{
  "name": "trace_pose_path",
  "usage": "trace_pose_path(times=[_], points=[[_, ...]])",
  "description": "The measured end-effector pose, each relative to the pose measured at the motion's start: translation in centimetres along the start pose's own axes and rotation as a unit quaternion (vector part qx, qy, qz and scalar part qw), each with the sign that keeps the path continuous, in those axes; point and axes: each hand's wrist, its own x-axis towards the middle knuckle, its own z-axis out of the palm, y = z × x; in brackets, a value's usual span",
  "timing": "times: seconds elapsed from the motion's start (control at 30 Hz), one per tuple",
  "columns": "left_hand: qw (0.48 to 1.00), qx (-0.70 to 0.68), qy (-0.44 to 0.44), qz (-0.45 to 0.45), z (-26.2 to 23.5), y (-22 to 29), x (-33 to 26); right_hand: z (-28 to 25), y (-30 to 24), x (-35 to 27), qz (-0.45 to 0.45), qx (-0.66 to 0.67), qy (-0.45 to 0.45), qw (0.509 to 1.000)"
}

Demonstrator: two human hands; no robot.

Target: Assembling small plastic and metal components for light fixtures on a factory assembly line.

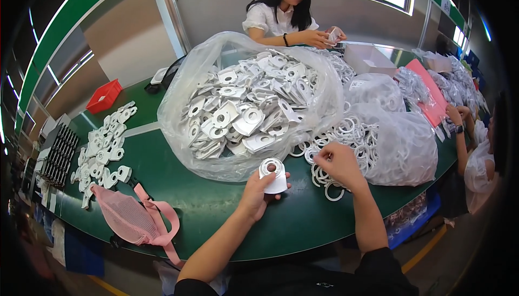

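Note:
My left hand [253,196] is closed around a white plastic housing [273,176], a flat-sided piece with a round, ringed hole at its upper end. The thumb lies across its face beside the hole. To the right, my right hand [341,165] is over a heap of white plastic rings [346,129], thumb and fingertips drawn together in a pinch. Whether a ring sits between those fingertips is too hard to see. Beyond my left hand stands a large clear plastic bag [173,134], its mouth open, full of similar white housings [251,117].
On the green table [216,225] lie a pink mesh bag [127,217], a row of white parts [102,155] and a red tray [104,96]. Filled plastic bags [408,150] stand right. A co-worker [284,15] across handles a white part; another person's arm [459,128] reaches in at right.

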Motion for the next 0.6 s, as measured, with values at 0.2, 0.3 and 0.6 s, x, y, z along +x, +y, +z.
trace_pose_path(times=[0.2,0.3,0.6], points=[[0.999,0.031,-0.027,-0.008,1.1,0.3,-0.5,-0.9,1.3,1.7,0.022,0.237,0.164,0.957],[0.996,0.045,-0.069,0.016,1.2,0.1,-0.6,0.1,0.3,1.5,0.0,0.367,0.115,0.923],[0.988,0.113,-0.098,-0.042,0.9,-0.1,-0.5,2.7,-3.2,-0.8,-0.192,0.104,-0.025,0.975]])
